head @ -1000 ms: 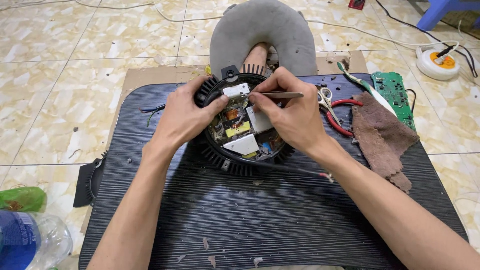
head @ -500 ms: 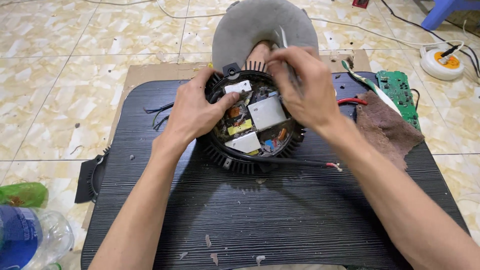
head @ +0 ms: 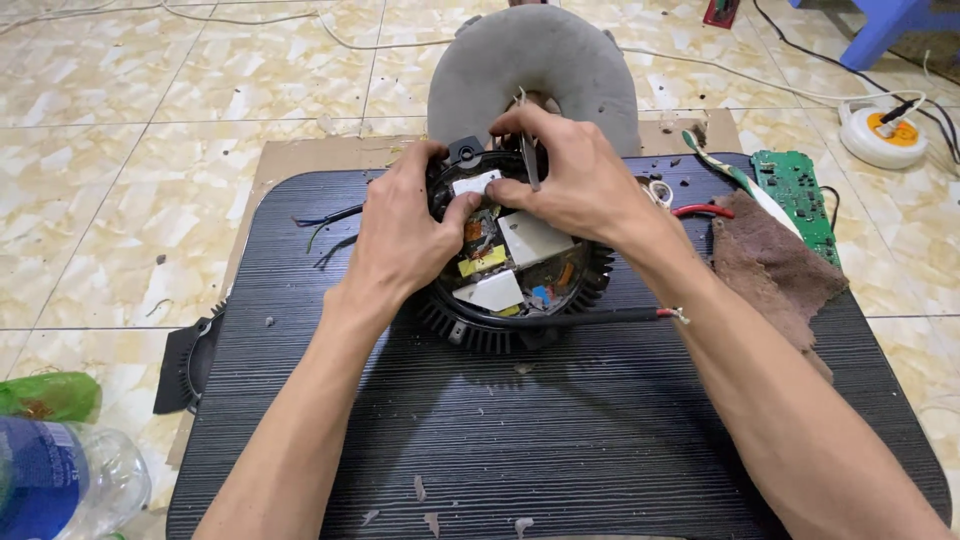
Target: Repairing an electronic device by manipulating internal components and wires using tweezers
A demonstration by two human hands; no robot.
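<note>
Hands on finned housing [head: 500,325]: left hand [head: 405,235] gripping, right hand [head: 570,180] pinching tweezers [head: 530,160] (seemingly).

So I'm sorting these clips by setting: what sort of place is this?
Probably a home or small repair spot, worked on the floor: a low black table on floor tiles, an opened round electronic unit, and a loose green circuit board.

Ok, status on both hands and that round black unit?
Left hand grips round finned housing at its rim. Right hand pinches thin metal tool above circuit board. Red-tipped cable across front; brown rag clear, right.
</note>
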